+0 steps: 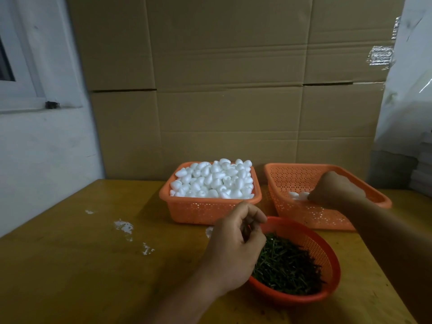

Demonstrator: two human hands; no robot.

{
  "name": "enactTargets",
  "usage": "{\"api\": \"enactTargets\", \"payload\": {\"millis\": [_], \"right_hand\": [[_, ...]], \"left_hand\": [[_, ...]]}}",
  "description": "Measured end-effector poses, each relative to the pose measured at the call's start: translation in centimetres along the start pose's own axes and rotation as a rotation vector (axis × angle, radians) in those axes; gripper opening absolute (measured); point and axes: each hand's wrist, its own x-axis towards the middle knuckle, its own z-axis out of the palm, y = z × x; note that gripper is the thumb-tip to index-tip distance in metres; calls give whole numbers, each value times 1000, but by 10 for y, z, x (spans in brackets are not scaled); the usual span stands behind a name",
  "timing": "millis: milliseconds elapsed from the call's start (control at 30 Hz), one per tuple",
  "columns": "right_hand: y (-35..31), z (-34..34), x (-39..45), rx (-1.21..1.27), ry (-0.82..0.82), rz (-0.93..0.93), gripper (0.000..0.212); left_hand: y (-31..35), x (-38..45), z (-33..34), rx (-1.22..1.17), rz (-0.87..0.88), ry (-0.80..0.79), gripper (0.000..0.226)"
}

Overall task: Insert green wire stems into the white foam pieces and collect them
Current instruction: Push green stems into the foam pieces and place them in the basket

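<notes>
The right hand (336, 190) is reaching into the far-right orange basket (289, 176), its curled grip lying against the finished foam pieces (298, 195), probably dropping one off; what it holds I cannot tell. The left hand (236, 249) is hovering at the near bowl of green wire stems (287, 265), fingers pinched as if picking one. Unstemmed white foam pieces (214, 180) are filling the far-left basket (198, 211) on the surface (81, 265).

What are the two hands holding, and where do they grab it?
The left hand seems to pinch green stems at its fingertips, over the round basket. The right hand reaches into the right basket beside foam pieces; its hold is hidden.
</notes>
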Motion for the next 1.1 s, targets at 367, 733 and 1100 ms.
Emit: {"api": "enactTargets", "payload": {"millis": [367, 733, 1100], "right_hand": [[3, -3, -2, 17, -7, -44, 15], [-3, 2, -79, 463, 176, -279, 20], [-3, 26, -136, 400, -18, -534, 15]], "left_hand": [[4, -1, 1, -16, -2, -26, 15], [3, 1, -4, 38, 38, 75, 10], [-2, 38, -48, 125, -24, 548, 22]]}}
